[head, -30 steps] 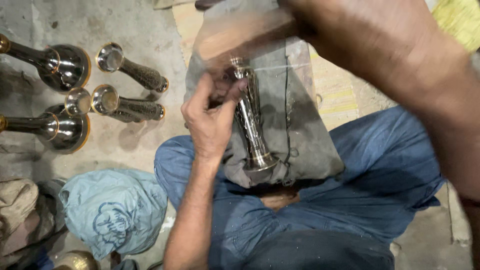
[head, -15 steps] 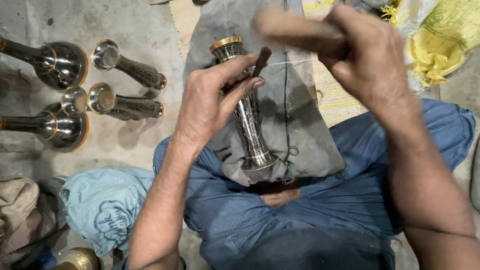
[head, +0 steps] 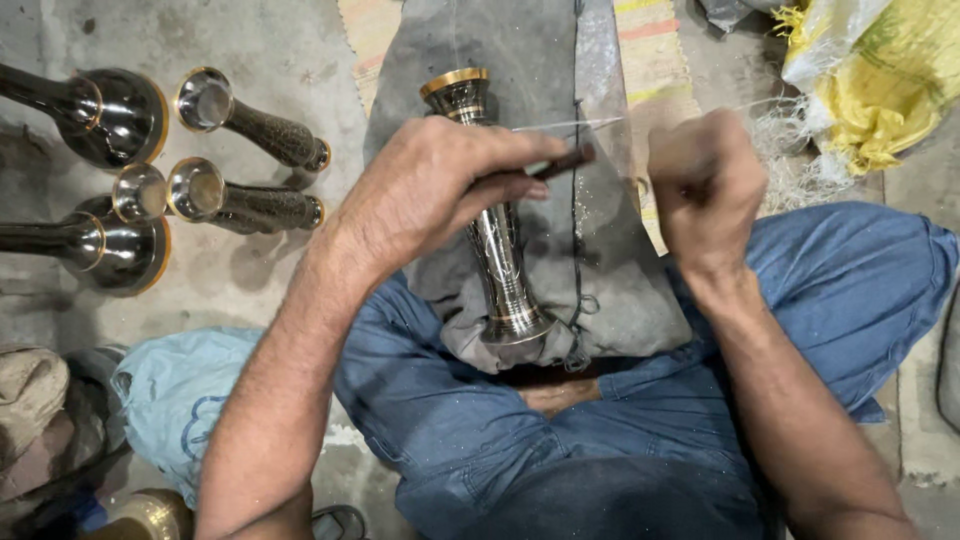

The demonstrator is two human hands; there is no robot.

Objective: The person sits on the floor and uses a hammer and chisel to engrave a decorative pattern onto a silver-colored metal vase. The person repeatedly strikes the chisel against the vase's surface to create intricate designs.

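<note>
One brass vase point(head: 497, 250) lies on the grey cloth point(head: 560, 150) across the lap, rim pointing away. The left hand point(head: 440, 190) rests over its neck, fingers pinched on a thin dark tool point(head: 565, 160). The right hand point(head: 700, 180), just right of the vase, is fisted; whether it holds anything I cannot tell. Left of the vase, four more vases point(head: 250, 135) lie on the floor point(head: 280, 50), bare floor around them.

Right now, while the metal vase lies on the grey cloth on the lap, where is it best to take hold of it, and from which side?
Probably the narrow waist of the metal vase, from above on the left. It lies lengthwise on the grey cloth, flared base toward the body, gold-rimmed mouth away; the slim middle fits a closed hand, and the left hand already rests there. The right hand is a fist beside it.
</note>
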